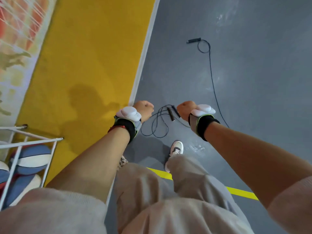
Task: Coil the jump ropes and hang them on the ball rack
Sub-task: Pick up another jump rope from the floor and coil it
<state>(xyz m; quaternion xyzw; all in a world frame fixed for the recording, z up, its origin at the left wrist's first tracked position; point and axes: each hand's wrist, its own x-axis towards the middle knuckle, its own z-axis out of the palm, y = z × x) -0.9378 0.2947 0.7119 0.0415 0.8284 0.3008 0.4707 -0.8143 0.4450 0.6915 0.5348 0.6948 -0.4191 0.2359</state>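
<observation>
Both fists face away from you, so your fingertips are hidden: left hand point(143, 110) and right hand point(186, 109) are curled tight. Cut off at the frame edge, back from your left fingers, stands the white wire ball rack point(33, 143). Thin black jump rope point(158, 137) runs from each fist, drooping in slack loops between them, its stick handles point(170, 114) beside your right knuckles. Beyond your right fingers a second rope point(210, 65) trails over grey floor point(253, 81).

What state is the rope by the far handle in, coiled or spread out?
Spread out: beyond the far handle, its cord runs long across the grey floor.
</observation>
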